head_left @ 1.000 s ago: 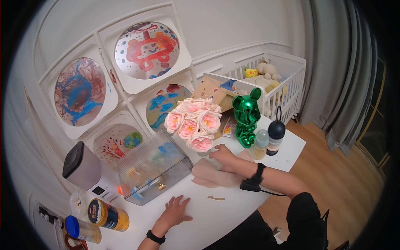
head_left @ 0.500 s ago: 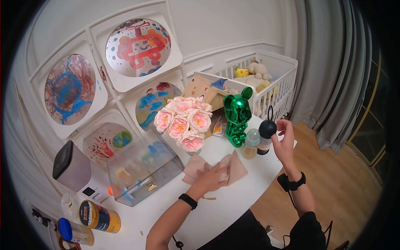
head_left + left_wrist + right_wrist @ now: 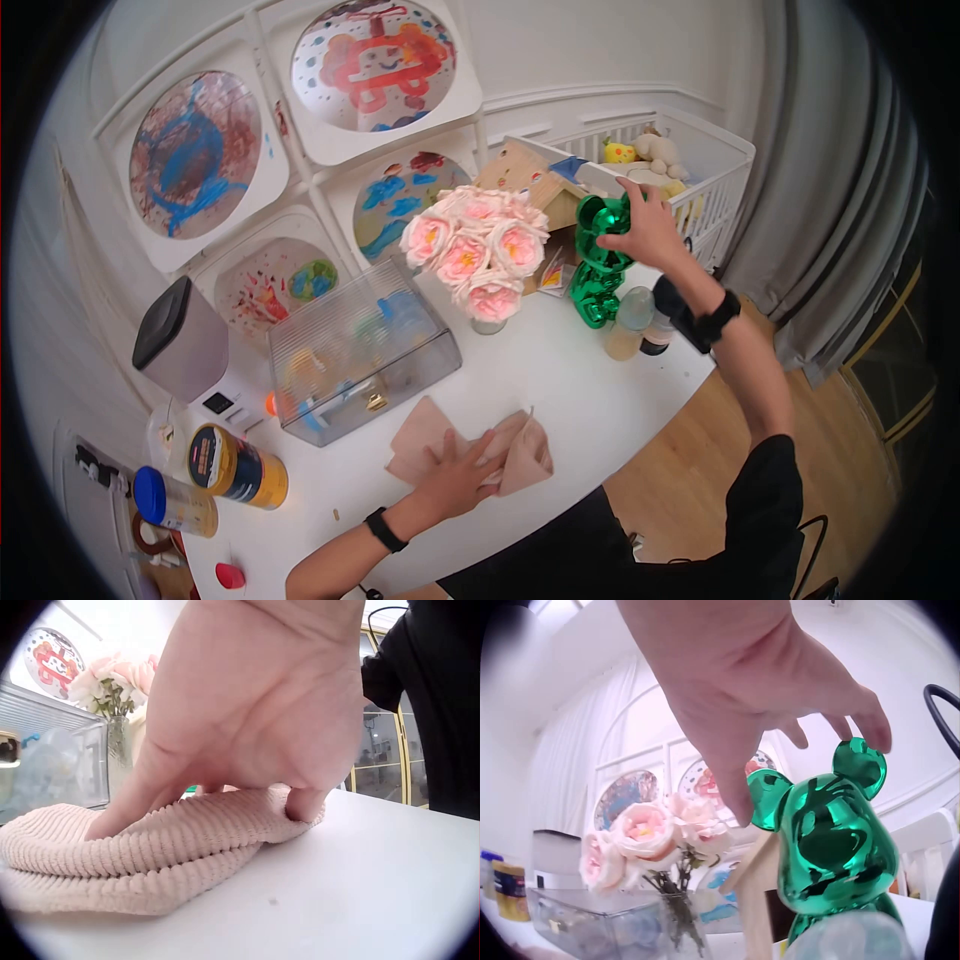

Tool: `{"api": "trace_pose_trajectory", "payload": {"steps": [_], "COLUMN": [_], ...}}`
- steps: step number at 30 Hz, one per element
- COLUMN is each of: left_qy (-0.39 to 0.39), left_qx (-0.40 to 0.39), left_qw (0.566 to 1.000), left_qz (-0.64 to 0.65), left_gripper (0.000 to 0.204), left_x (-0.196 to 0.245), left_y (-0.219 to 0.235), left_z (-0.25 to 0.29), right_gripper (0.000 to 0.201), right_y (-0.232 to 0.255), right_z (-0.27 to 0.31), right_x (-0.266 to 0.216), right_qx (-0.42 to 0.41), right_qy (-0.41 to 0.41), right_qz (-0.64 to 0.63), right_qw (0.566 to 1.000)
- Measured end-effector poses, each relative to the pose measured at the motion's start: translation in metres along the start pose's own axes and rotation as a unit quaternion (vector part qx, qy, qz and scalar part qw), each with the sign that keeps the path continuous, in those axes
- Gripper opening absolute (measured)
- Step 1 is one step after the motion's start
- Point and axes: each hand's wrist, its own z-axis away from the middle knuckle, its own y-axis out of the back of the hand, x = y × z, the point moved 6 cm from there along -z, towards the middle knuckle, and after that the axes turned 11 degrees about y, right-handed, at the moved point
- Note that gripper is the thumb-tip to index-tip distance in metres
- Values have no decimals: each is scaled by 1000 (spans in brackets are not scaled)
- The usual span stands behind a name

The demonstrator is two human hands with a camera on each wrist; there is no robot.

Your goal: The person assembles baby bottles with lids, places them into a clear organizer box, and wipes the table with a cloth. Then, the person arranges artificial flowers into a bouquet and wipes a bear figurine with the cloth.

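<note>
My left hand point(image 3: 460, 480) presses down on a folded pink ribbed cloth point(image 3: 172, 847) near the table's front edge. Its fingers are spread, the tips sinking into the folds. At the right, my right hand point(image 3: 650, 230) reaches over a shiny green bear figure point(image 3: 832, 847) from above. The thumb lies against one ear and the fingers bend over the other, with a gap between palm and head. The bear stands on the table. Close beside it are a baby bottle point(image 3: 630, 318) and a dark bottle point(image 3: 660, 335), partly behind my wrist.
Pink roses point(image 3: 475, 250) in a glass vase stand left of the bear, before a wooden house point(image 3: 545, 195). A clear lidded box point(image 3: 365, 350), a yellow tin point(image 3: 237, 468), a blue-lidded jar point(image 3: 175, 502) and a red cap point(image 3: 230, 575) sit further left. A white cot point(image 3: 715, 165) is behind.
My right hand has gone from the cloth to the dark bottle, then up to the bear's head. My left hand has come onto the cloth and drawn it nearer; a tan smear is now hidden.
</note>
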Motion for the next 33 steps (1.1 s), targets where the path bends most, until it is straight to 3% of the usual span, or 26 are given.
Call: {"api": "trace_pose_trajectory", "payload": {"steps": [6, 10, 15, 20, 22, 23, 25, 30, 33], "left_qy": [76, 122, 203, 272, 282, 301, 324, 358, 356], "left_qx": [-30, -28, -40, -34, -25, -13, 5, -79, -80], "left_qw": [996, 989, 967, 940, 936, 930, 921, 910, 911], "left_qz": [28, 76, 147, 205, 208, 211, 217, 193, 193], "left_gripper": [55, 52, 65, 83, 90, 93, 97, 108, 110], "left_x": [-46, -73, -105, -121, -123, -124, -123, -127, -128], "left_y": [-27, -36, -47, -52, -55, -55, -54, -52, -54], "left_z": [90, 136, 176, 195, 197, 197, 195, 190, 190], "right_gripper": [103, 102, 103, 101, 103, 98, 97, 91, 88], "right_y": [-30, -38, -47, -38, -40, -46, -50, -50, -45], "right_z": [-46, -49, -54, -47, -41, -43, -48, -45, -46], "right_x": [26, 29, 36, 25, 28, 33, 33, 28, 34], "right_qx": [-131, -114, -113, -88, -87, -89, -102, -77, -49], "right_qy": [-33, -50, -22, -25, -88, -113, -108, -125, -116], "right_qz": [-18, 1, -48, -29, -87, -51, -64, -85, -99], "right_qw": [991, 992, 992, 995, 988, 988, 987, 986, 987]}}
